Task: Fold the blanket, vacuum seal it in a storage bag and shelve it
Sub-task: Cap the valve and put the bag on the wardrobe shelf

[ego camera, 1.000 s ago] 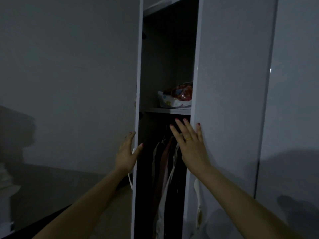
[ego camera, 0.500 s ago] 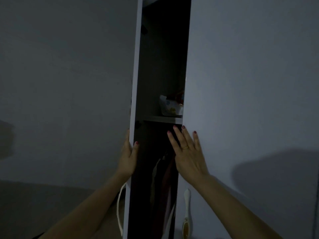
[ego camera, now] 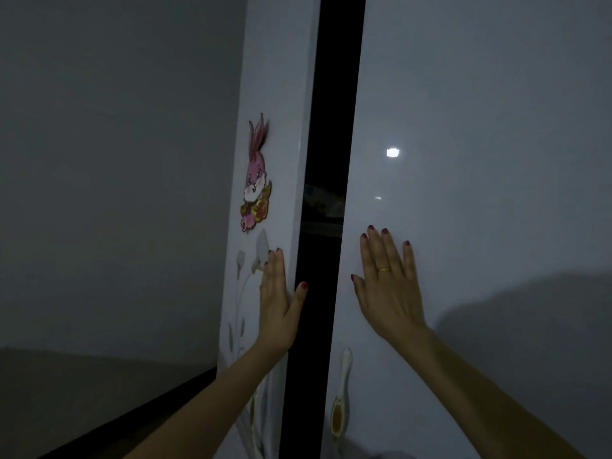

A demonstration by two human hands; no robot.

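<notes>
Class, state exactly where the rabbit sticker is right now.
In the head view, the rabbit sticker sits on the left wardrobe door, above the left hand and left of the dark gap.

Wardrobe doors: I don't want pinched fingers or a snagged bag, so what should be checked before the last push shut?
1. Left hand thumb clear of the gap: not ok, it hooks the left door edge.
2. Right hand clear: ok, flat on the right door.
3. Storage bag behind the door line: cannot tell, too dark.
4. Doors shut: not ok, a dark gap shows.
5. Handle unobstructed: ok.
</notes>
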